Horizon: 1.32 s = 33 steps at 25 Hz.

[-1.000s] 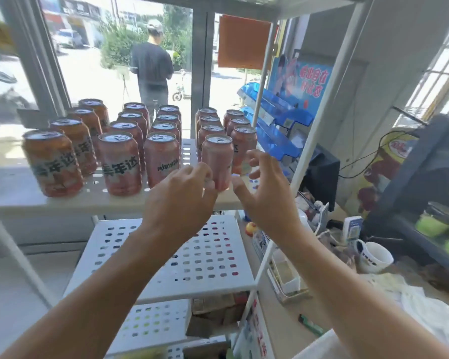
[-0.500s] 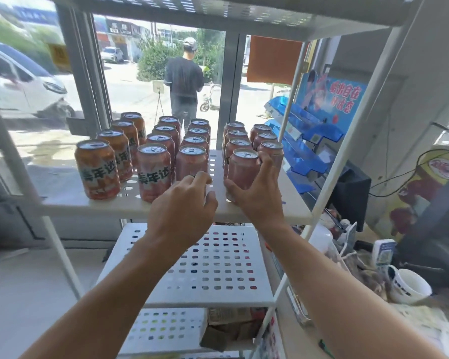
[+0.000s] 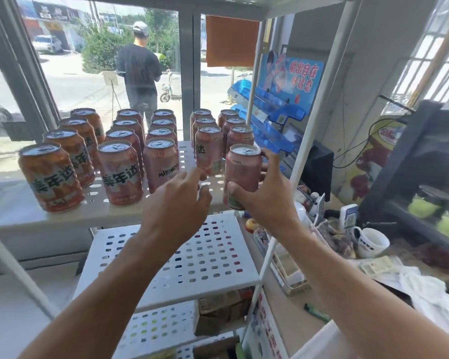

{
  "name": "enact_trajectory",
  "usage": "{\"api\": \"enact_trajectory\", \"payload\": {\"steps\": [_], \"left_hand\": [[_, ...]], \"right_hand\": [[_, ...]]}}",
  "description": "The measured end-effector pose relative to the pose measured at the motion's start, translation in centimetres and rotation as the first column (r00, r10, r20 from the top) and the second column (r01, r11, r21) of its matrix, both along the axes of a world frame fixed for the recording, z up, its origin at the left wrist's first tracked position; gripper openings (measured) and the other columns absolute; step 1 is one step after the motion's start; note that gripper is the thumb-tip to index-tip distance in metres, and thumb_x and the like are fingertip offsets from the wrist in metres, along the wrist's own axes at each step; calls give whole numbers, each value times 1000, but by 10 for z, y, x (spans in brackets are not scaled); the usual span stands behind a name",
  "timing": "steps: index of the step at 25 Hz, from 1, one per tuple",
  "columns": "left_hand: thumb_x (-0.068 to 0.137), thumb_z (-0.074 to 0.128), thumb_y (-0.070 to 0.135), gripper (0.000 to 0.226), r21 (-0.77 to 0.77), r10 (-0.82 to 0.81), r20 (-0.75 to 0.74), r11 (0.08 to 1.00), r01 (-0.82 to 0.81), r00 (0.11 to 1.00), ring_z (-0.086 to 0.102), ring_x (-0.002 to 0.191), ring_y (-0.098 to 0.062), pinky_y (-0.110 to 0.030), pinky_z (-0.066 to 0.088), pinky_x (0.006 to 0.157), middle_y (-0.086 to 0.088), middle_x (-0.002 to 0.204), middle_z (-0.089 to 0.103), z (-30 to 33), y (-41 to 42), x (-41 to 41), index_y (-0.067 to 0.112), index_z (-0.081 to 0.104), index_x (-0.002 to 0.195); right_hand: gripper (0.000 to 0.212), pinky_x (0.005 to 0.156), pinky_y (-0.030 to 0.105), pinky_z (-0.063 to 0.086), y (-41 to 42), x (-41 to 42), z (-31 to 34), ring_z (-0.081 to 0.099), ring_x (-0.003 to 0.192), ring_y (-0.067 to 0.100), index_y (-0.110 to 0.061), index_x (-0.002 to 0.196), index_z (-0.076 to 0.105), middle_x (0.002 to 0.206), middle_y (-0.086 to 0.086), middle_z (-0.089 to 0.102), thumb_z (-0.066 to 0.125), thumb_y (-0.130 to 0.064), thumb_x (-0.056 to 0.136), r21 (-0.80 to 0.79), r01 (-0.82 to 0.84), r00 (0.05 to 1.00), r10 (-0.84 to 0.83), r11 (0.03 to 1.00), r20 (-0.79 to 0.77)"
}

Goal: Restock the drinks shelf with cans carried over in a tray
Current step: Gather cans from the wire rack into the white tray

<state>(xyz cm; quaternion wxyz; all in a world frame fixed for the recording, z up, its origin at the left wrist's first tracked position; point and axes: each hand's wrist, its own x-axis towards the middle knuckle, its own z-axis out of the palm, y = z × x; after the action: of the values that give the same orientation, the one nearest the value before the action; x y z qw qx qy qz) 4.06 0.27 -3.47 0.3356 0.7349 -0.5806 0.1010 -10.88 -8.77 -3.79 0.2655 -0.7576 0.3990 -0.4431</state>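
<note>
Several orange drink cans stand in rows on a white perforated shelf [image 3: 94,203] at chest height. My right hand [image 3: 267,200] grips one orange can [image 3: 243,172] at the shelf's front right corner, thumb low on its near side and fingers round its right side. My left hand [image 3: 176,206] hovers just left of it, fingers loosely extended toward the gap in front of another can [image 3: 209,151], holding nothing. No tray is in view.
A lower white perforated shelf [image 3: 171,263] is bare. Right of the shelf post [image 3: 319,104] a cluttered counter holds a white mug [image 3: 371,242], papers and a blue display rack [image 3: 267,125]. Behind the cans is a window; a person stands outside.
My right hand has carried the front can to the right, to the shelf's front corner. My left hand has opened its fingers and moved right. The camera has shifted closer.
</note>
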Motion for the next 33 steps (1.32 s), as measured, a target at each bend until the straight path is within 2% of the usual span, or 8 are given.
{"api": "enact_trajectory", "payload": {"steps": [3, 8, 12, 15, 21, 25, 28, 33], "left_hand": [[98, 40, 33, 23, 0, -124, 21, 992, 124, 992, 65, 80, -26, -40, 53, 67, 1, 106, 67, -6, -19, -22, 24, 56, 111], [98, 41, 31, 22, 64, -324, -12, 944, 324, 946, 62, 87, -27, -38, 50, 70, 1, 107, 65, -18, -40, -79, 25, 57, 113], [97, 42, 32, 23, 98, -517, -1, 852, 514, 856, 62, 86, -24, -34, 48, 66, 0, 101, 64, -38, -57, -142, 22, 57, 112], [99, 39, 34, 22, 191, -606, 15, 782, 593, 795, 56, 79, -16, -25, 36, 54, 7, 97, 58, -59, -65, -188, 22, 53, 111], [97, 40, 32, 22, 344, -732, -42, 629, 698, 680, 61, 88, -29, -43, 52, 71, -3, 103, 64, -116, -84, -264, 20, 54, 109], [98, 41, 33, 22, 478, -767, -33, 551, 684, 641, 62, 91, -25, -39, 50, 68, 1, 104, 62, -155, -86, -299, 21, 51, 113], [98, 40, 33, 23, 541, -776, -45, 511, 668, 629, 62, 92, -25, -40, 52, 71, 1, 111, 62, -179, -89, -312, 21, 51, 114], [99, 41, 35, 25, 610, -773, -41, 482, 629, 633, 63, 88, -20, -36, 56, 70, 3, 114, 64, -200, -98, -319, 24, 52, 118]], "right_hand": [[79, 66, 3, 41, 12, -44, -1, 56, 82, -15, -32, 137, 33, 97, -28, 52, 81, -31, 74, 46, 54, 998, -55, 997, 17], [75, 75, 9, 48, 29, -119, -15, 59, 96, -3, -28, 136, 37, 106, -22, 55, 82, -31, 75, 95, 222, 974, -226, 970, 31], [71, 69, 4, 48, 42, -179, -41, 58, 89, -14, -25, 133, 40, 103, -25, 53, 82, -34, 76, 202, 390, 917, -400, 899, 11], [73, 79, 19, 55, 52, -222, -72, 62, 94, 0, -22, 134, 42, 108, -16, 59, 83, -34, 75, 287, 522, 841, -541, 803, -16], [63, 80, 26, 51, 69, -298, -151, 61, 98, 14, -19, 125, 48, 116, -2, 62, 80, -39, 75, 538, 660, 699, -691, 525, -183], [62, 87, 35, 54, 77, -331, -215, 63, 99, 16, -18, 123, 51, 116, 0, 63, 81, -39, 73, 662, 666, 664, -677, 343, -318], [60, 78, 32, 51, 84, -342, -248, 62, 94, 19, -14, 121, 50, 114, 3, 63, 78, -39, 74, 718, 663, 658, -621, 212, -426], [60, 78, 32, 49, 82, -346, -283, 60, 93, 22, -10, 121, 48, 114, 6, 61, 76, -39, 77, 744, 655, 667, -564, 131, -487]]}}
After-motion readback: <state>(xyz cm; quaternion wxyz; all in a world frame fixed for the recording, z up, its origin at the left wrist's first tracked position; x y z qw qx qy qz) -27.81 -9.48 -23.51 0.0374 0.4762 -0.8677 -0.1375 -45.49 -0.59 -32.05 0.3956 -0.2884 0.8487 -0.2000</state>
